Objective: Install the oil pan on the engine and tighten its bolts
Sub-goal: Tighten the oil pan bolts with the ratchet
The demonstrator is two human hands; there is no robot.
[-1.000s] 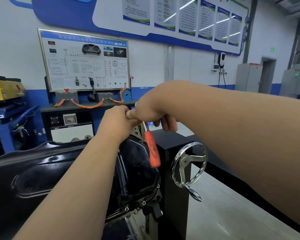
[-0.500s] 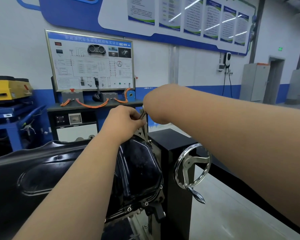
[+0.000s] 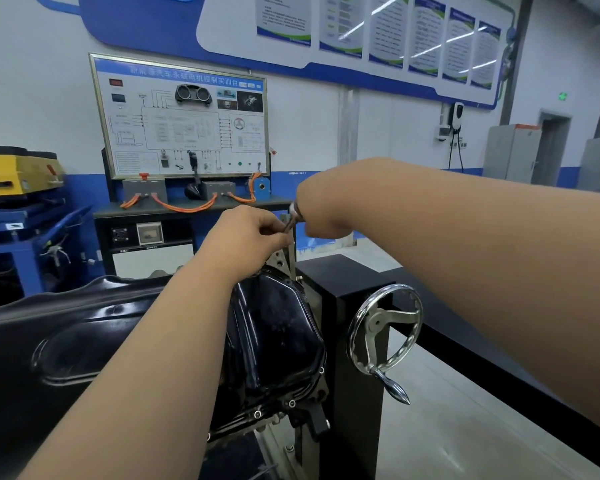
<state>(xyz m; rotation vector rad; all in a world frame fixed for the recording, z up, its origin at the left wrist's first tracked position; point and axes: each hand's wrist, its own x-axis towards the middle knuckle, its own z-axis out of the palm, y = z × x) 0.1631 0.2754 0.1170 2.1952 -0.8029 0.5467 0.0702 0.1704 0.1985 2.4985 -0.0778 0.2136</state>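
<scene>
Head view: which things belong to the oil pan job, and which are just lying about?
Job: oil pan; rim bolts; wrench, gripped by left hand and right hand.
Lying about: handwheel; training board; orange cables; yellow box.

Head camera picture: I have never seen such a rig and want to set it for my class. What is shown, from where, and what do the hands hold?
This one picture comes from a camera worn on the person's head, looking forward and down along both forearms. The glossy black oil pan is mounted beside a black stand post with a chrome handwheel. Small bolts line the pan's lower edge. Above the pan, the left hand and right hand both hold a slim metal wrench; its tip is hidden. A training board stands behind.
</scene>
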